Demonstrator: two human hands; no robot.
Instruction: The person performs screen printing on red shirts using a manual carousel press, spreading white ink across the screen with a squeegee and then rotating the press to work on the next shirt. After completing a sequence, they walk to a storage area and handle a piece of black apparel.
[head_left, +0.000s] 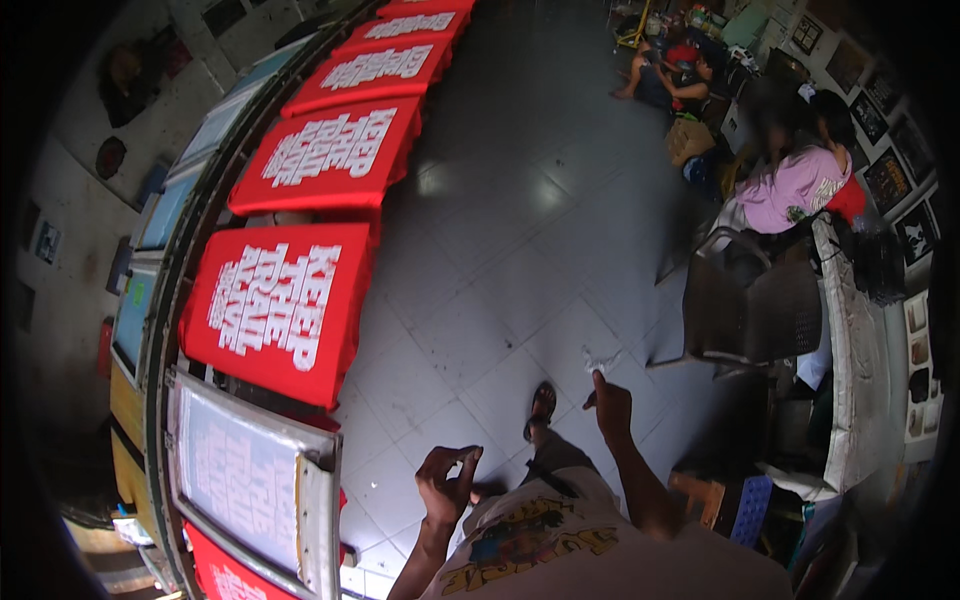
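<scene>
The left hand point(445, 485) is hovering empty with fingers loosely curled and slightly apart, near the metal-framed printing screen point(250, 480) beside a red printed T-shirt point(280, 305). The right hand point(610, 400) is pinching a small crumpled white scrap point(600, 358) between closed fingertips above the grey tiled floor point(500, 250).

A single head-worn fisheye view looks steeply down from above the person's chest, facing forward over the tiled floor point(500, 260). The person's own forearms enter from the lower edge, close to the lens. The row of red shirts point(280, 305) on the printing surface curves along the left rim, near at the bottom, farther toward the top. Seated people point(790, 185) lie well apart at upper right. Straight edges bend toward the rim.
</scene>
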